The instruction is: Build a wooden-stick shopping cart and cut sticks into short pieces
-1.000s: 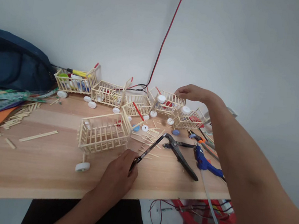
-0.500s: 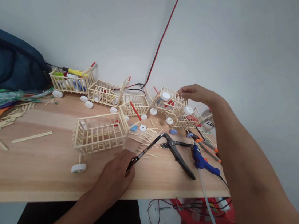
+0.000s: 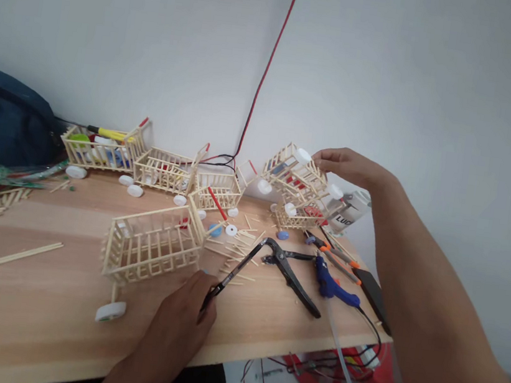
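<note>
My right hand (image 3: 348, 165) reaches to the back of the table, its fingers closed on the edge of a small stick-built cart (image 3: 287, 167). That cart is tilted, with white wheels turned toward me and red and blue pieces inside. Just beneath it is another stick cart (image 3: 299, 219) with a red item in it. Near the front edge, my left hand (image 3: 187, 314) is closed around a slim black pen-like tool (image 3: 230, 274), whose far end meets the black pliers (image 3: 289, 271). A larger stick cart (image 3: 154, 244) with a red handle stands beside the left hand's fingertips.
Three more carts (image 3: 161, 173) stand along the wall. Loose sticks (image 3: 18, 254) lie at left and centre. A blue glue gun (image 3: 330, 286), orange-handled pliers (image 3: 344, 263), a black phone-like slab (image 3: 371, 298) and a white container (image 3: 351, 213) are at right; a dark blue bag (image 3: 5, 121) is far left.
My right hand has raised and tilted the cart away from the one below it. The view has shifted slightly. My left hand keeps the same hold.
</note>
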The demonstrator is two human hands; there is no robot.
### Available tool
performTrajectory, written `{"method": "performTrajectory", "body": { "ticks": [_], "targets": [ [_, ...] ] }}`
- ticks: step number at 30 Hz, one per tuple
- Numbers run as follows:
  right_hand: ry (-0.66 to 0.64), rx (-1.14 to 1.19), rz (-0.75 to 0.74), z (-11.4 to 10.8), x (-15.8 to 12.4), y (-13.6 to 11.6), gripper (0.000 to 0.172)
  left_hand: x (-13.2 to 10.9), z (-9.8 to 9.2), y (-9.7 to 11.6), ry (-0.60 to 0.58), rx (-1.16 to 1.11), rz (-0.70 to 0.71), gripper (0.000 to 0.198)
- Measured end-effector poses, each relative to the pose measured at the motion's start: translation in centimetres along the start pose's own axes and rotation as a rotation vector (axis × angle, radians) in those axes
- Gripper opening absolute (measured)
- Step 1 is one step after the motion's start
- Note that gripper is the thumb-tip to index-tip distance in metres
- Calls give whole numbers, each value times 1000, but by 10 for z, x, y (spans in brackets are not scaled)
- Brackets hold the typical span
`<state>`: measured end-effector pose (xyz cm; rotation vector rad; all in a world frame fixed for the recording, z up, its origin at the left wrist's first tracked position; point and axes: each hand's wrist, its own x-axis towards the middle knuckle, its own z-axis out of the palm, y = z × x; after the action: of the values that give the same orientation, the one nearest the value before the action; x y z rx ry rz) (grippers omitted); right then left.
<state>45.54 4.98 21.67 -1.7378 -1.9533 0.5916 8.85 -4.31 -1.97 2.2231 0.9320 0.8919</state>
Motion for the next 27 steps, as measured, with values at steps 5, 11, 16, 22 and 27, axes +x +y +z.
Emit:
{"method": "performTrajectory", "body": {
  "ticks": [5, 11, 16, 22, 27],
  "targets": [
    [29, 20, 26, -4, -14, -6, 29, -2, 4, -1, 27, 0, -25, 23],
    [102, 117, 49, -2, -21, 0, 30, -1, 3, -1, 12, -6, -19, 21],
    [105, 256, 34, 5, -25, 3, 30, -2, 1, -1, 21, 2, -17, 22],
    [164, 251, 51, 14, -32, 8, 32, -1, -1, 1, 9, -11, -12, 21],
    [214, 295, 35, 18, -39, 16, 23, -1, 1, -1, 29, -20, -18, 23]
  ]
}}
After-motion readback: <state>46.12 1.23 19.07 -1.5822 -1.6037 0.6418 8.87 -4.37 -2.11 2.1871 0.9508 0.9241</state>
